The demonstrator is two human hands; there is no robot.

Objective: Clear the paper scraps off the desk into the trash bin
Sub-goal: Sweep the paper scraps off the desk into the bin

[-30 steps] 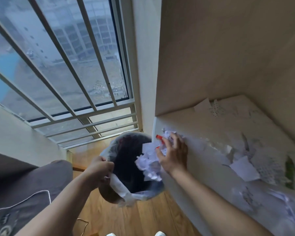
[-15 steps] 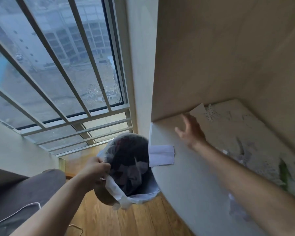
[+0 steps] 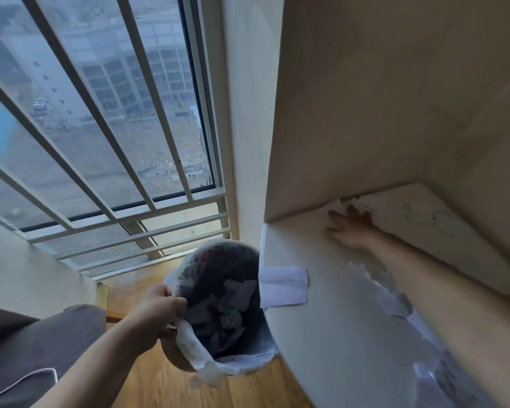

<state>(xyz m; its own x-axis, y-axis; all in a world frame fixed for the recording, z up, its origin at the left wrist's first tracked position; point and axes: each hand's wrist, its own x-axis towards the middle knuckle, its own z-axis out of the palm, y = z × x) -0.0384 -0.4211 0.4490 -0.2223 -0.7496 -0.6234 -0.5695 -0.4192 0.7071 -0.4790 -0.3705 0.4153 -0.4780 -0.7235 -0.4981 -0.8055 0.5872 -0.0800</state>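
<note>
My left hand (image 3: 159, 309) grips the rim of the trash bin (image 3: 236, 362), a round bin with a white liner, held tilted against the desk's left edge. Paper scraps (image 3: 233, 298) lie inside it. A white paper piece (image 3: 283, 285) hangs over the desk edge just above the bin. My right hand (image 3: 351, 228) lies flat with fingers spread at the desk's far left corner, on a white scrap (image 3: 337, 206) against the back wall. More scraps (image 3: 395, 301) lie along the desk beside my right forearm.
The pale desk (image 3: 330, 334) is boxed in by wooden walls at the back and right. A barred window (image 3: 100, 128) fills the left. Wooden floor (image 3: 165, 387) lies under the bin. My grey-trousered knee (image 3: 27, 343) is at the lower left.
My right hand let a bunch of scraps fall into the bin, then reached away across the desk to the far corner and settled on a scrap there. My left hand kept hold of the bin.
</note>
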